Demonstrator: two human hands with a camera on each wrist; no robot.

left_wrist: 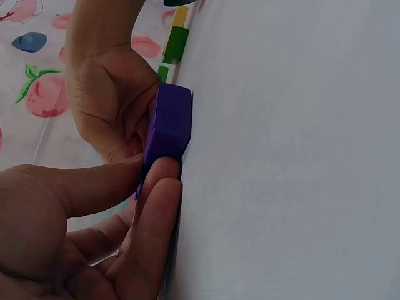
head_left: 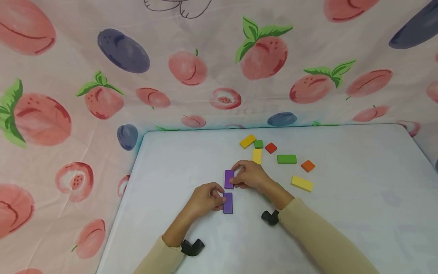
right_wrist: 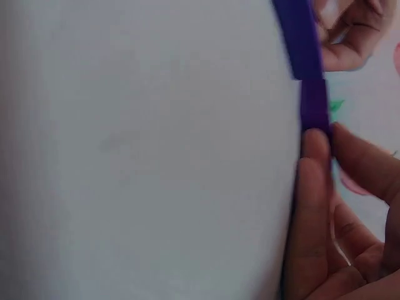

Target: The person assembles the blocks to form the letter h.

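Two purple blocks lie in a line on the white table, one behind the other with a small gap in the head view. My left hand point(head_left: 206, 198) pinches the nearer purple block point(head_left: 228, 203) at its left side between thumb and fingers. The farther purple block point(head_left: 229, 179) is gripped at its right side by my right hand point(head_left: 251, 175). In the left wrist view the held purple block point(left_wrist: 170, 119) shows its end face, with the right hand behind it. The right wrist view has the right hand's purple block point(right_wrist: 314, 103) close to the other one.
Right of the hands lie yellow blocks point(head_left: 302, 183), a green block point(head_left: 286, 159), a red block point(head_left: 271, 148) and an orange block point(head_left: 308, 166). Another green block is partly hidden under the right forearm. A fruit-print cloth point(head_left: 205, 34) hangs behind the white table point(head_left: 359, 213).
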